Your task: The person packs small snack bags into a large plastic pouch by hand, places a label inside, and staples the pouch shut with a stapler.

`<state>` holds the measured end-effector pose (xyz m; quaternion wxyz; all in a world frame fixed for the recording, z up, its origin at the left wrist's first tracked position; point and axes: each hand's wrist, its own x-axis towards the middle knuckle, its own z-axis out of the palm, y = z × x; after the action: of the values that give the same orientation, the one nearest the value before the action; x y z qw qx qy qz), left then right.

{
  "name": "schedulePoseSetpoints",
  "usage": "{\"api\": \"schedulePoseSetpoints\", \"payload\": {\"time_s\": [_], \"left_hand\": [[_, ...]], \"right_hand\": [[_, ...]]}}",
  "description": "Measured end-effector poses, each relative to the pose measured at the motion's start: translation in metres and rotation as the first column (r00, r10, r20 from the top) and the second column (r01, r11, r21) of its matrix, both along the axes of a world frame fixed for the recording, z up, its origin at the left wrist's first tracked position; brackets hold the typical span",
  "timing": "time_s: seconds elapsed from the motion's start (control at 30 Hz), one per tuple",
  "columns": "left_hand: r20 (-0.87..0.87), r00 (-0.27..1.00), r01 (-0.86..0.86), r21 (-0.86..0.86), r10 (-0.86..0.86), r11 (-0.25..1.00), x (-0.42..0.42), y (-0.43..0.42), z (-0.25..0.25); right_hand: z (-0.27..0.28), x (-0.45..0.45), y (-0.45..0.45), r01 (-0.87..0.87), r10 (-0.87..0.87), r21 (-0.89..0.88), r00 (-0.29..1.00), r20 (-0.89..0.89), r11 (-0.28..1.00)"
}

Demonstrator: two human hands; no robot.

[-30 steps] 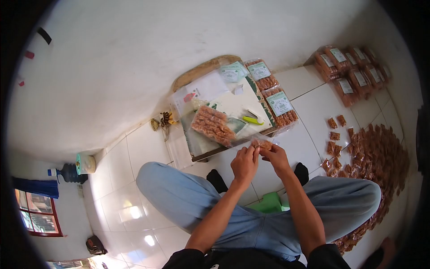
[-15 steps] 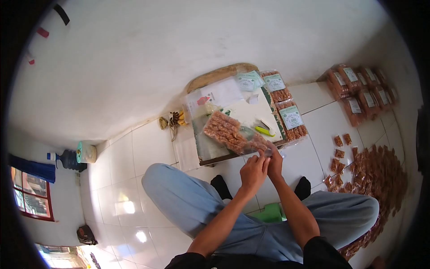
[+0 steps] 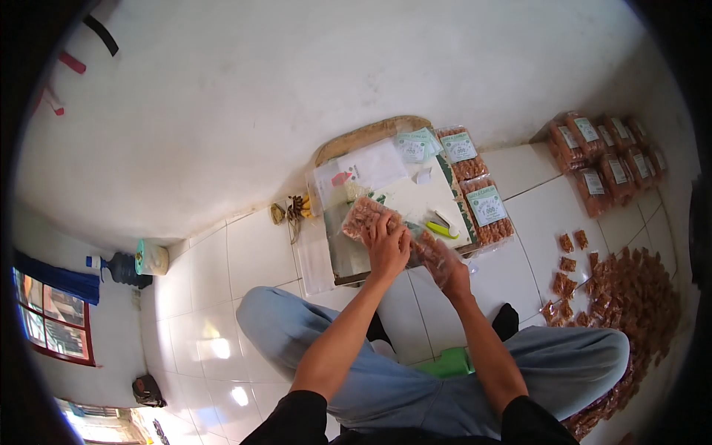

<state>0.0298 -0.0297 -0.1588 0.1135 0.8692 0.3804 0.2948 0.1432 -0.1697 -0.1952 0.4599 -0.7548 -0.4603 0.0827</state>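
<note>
A clear plastic bag [image 3: 359, 216] filled with small packets of brown snacks lies slanted over the front of the low table. My left hand [image 3: 389, 252] rests over its middle, fingers curled on the packets. At the bag's near right end, my right hand [image 3: 454, 279] grips the plastic, with more packets beside its fingers. The fingertips of that hand are partly hidden by the film. A lime-green tool [image 3: 443, 229], perhaps a stapler, lies just beyond the right hand. Printed green-and-white labels [image 3: 417, 146] sit at the table's back.
Two filled, labelled bags [image 3: 486, 206] lie along the table's right side. More filled bags [image 3: 612, 167] are stacked by the wall. Loose snack packets [image 3: 630, 297] form a heap on the floor at right. Bananas [image 3: 301, 206] lie left of the table [image 3: 436, 194]; a green object [image 3: 449, 363] is between my legs.
My left hand has moved from the bag's end up and left onto its filled middle. My right hand stays at the end, now apart from the left. The view has shifted slightly.
</note>
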Motion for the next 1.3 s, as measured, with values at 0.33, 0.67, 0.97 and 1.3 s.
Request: {"api": "schedulePoseSetpoints", "payload": {"time_s": [0.33,0.67,0.97,1.3], "left_hand": [[0.006,0.995,0.095,0.046,-0.095,0.994,-0.007,0.005,-0.024],[-0.022,0.994,0.109,0.031,-0.108,0.994,-0.011,0.004,-0.018],[-0.12,0.975,0.199,0.119,-0.185,0.973,-0.015,0.012,0.0],[-0.348,0.843,0.477,0.133,-0.41,0.869,-0.008,0.032,0.004]], "right_hand": [[-0.006,0.001,0.005,0.156,-0.183,0.165,0.969,0.164,0.974],[-0.014,0.001,0.006,0.073,-0.073,-0.001,0.994,0.078,0.997],[-0.004,0.013,0.005,-0.101,0.101,0.003,0.994,0.034,0.995],[0.019,0.017,0.026,-0.087,0.036,-0.24,0.977,-0.208,0.967]]}}
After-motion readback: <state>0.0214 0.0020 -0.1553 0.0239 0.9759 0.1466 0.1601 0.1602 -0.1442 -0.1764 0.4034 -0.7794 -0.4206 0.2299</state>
